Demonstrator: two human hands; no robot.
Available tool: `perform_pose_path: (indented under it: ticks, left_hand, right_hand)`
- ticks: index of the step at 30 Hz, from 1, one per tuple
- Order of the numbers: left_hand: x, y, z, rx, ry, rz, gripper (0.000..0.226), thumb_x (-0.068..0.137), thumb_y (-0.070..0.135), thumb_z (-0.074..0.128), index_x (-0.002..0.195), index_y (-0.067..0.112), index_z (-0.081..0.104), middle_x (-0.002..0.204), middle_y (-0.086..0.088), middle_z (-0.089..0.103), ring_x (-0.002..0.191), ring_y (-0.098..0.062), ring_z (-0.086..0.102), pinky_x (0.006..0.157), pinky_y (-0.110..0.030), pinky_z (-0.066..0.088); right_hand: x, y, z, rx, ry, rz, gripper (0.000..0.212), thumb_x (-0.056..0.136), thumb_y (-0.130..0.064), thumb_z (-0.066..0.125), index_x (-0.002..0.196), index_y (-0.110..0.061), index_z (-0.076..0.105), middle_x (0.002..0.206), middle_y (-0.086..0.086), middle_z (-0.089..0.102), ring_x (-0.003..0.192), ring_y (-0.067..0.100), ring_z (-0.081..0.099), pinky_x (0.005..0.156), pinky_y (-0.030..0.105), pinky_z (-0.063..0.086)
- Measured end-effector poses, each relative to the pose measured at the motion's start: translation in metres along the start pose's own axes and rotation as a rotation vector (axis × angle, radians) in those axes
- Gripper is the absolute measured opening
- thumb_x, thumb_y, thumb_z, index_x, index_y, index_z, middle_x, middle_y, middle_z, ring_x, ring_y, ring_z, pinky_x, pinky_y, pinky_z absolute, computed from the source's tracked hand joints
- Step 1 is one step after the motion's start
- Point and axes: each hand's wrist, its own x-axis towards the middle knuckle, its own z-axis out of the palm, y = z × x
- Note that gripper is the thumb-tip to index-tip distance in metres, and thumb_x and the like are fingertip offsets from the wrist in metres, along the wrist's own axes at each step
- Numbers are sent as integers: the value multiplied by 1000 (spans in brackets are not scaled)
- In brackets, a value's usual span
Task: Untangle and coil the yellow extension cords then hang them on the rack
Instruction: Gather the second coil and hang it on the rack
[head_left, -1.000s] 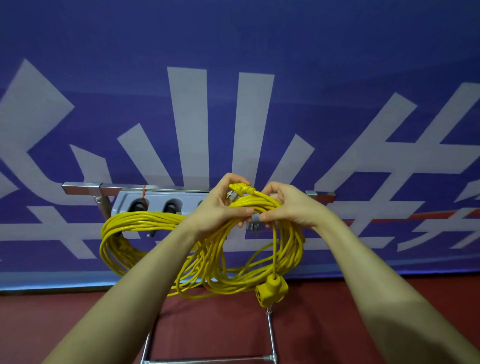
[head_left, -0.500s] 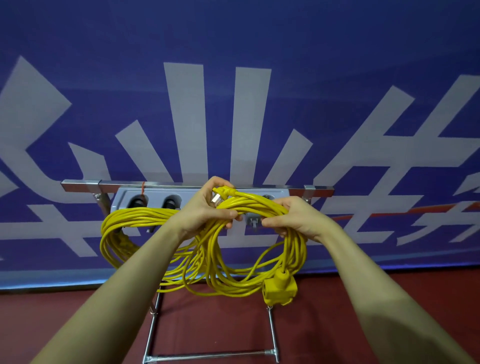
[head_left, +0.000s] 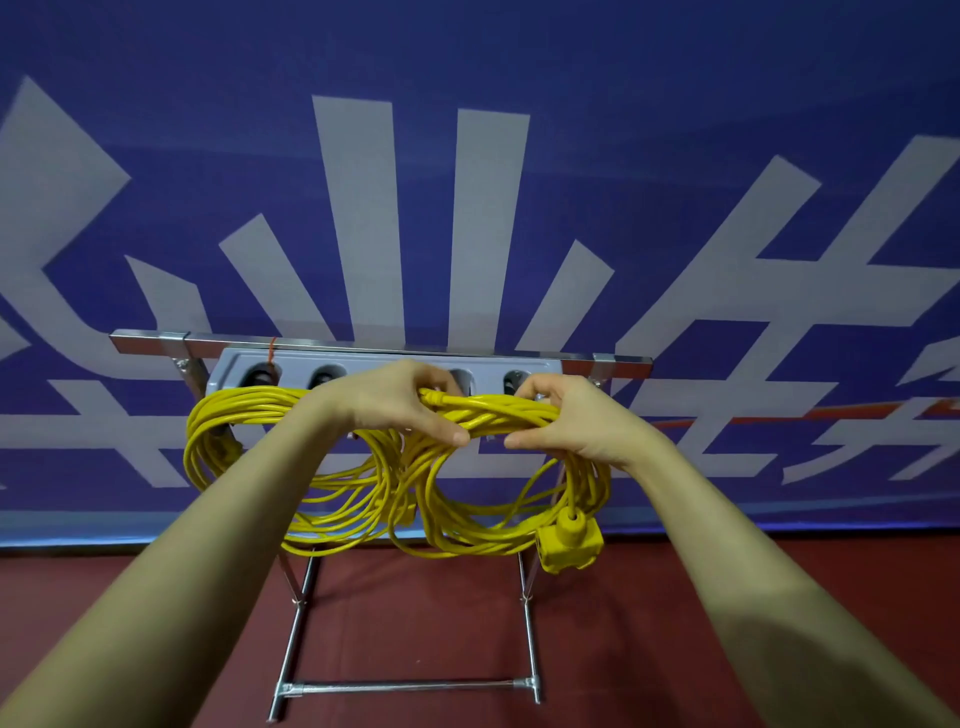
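Across the whole upper frame, backdrop: a blue banner (head_left: 675, 130) with large pale grey strokes, reaching down to a pale strip where it meets the floor.
Floor: dark red (head_left: 649, 623), filling the bottom of the frame behind the forearms.
Rack: a metal stand (head_left: 156, 344) at centre frame, with a shiny horizontal bar on top, a grey panel with dark round openings just below it, and thin legs joined by a crossbar at lower centre.
Left coil: a yellow extension cord (head_left: 223, 415) already hangs in loops from the left part of the rack, centre left of the frame.
Right coil: a second yellow cord bundle (head_left: 498, 415) is held level in front of the grey panel, its loops drooping below toward lower centre; whether it rests on a hook I cannot tell.
Socket end: a chunky yellow socket block (head_left: 569, 540) dangles at the lower right of that bundle.
Left hand: the left hand (head_left: 395, 402) has its grip closed around the bundle's top, thumb underneath.
Right hand: the right hand (head_left: 576, 421) grips the same bundle just to the right, fingers curled over it, thumb tips nearly meeting.
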Motion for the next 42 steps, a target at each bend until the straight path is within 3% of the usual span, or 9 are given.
perform_pose_path:
  ticks: [3, 6, 12, 17, 19, 25, 32, 36, 42]
  left_hand:
    - [2, 23, -1, 238, -133, -103, 36, 61, 49, 84, 74, 19, 70, 58, 7, 56, 53, -4, 51, 58, -20, 42]
    - [10, 32, 6, 316, -116, -92, 32, 67, 42, 83, 76, 15, 69, 55, 10, 56, 54, -7, 53, 57, -24, 46]
    - [8, 5, 30, -111, 66, -6, 13, 76, 15, 78, 73, 12, 67, 66, -14, 69, 53, -17, 63, 57, -33, 47]
    - [5, -11, 47, -344, 168, 10, 12, 82, 4, 70, 80, -4, 61, 52, -9, 58, 41, -11, 54, 40, -16, 38]
    - [9, -22, 49, -324, 185, -23, 14, 80, 5, 73, 74, 0, 61, 52, -9, 58, 40, -12, 50, 39, -16, 35]
    - [26, -43, 37, 22, 163, -94, 27, 70, 11, 80, 63, 16, 54, 52, 8, 51, 49, -8, 46, 49, -22, 39]
    - [43, -44, 24, 51, 255, -51, 20, 68, 7, 76, 62, 17, 60, 52, 8, 51, 49, -7, 45, 51, -22, 39]
    - [55, -36, 28, 60, 276, -37, 16, 69, 9, 75, 64, 16, 62, 54, 5, 54, 47, -5, 46, 49, -20, 39]
    - [65, -33, 29, 136, 266, -71, 13, 71, 12, 77, 71, 17, 65, 54, 8, 54, 43, 0, 45, 45, -12, 35]
  right_hand:
    - [0, -2, -1, -46, -25, 1, 30, 74, -20, 80, 92, -10, 58, 71, 6, 62, 63, 13, 54, 60, 33, 45]
    - [1, -5, 0, -106, -44, 16, 33, 74, -25, 80, 96, -13, 59, 79, 14, 65, 64, 16, 57, 61, 32, 49]
    - [3, 1, -10, -66, -90, 54, 27, 76, -10, 77, 98, -8, 60, 74, 9, 66, 60, 17, 62, 58, 28, 54]
    - [6, 31, -19, -114, -160, 130, 15, 75, -6, 76, 82, -9, 63, 70, 5, 67, 65, 15, 66, 65, 29, 55]
    - [11, 45, -13, -113, -149, 143, 9, 77, -4, 71, 82, -4, 64, 70, 8, 67, 65, 16, 64, 69, 35, 54]
    - [16, 70, 4, -19, 6, 88, 11, 81, 0, 67, 78, -10, 62, 61, 5, 61, 57, 13, 58, 59, 30, 50]
    - [35, 59, -24, -151, 28, 16, 22, 74, 1, 68, 76, -21, 63, 61, -2, 62, 56, 9, 56, 56, 24, 46]
    - [42, 68, -38, -200, 14, 21, 16, 74, -4, 70, 89, -11, 67, 83, 13, 70, 76, 28, 68, 69, 39, 55]
    - [47, 84, -32, -246, 14, 4, 15, 79, 1, 67, 88, -9, 61, 74, 5, 62, 59, 1, 56, 58, 21, 46]
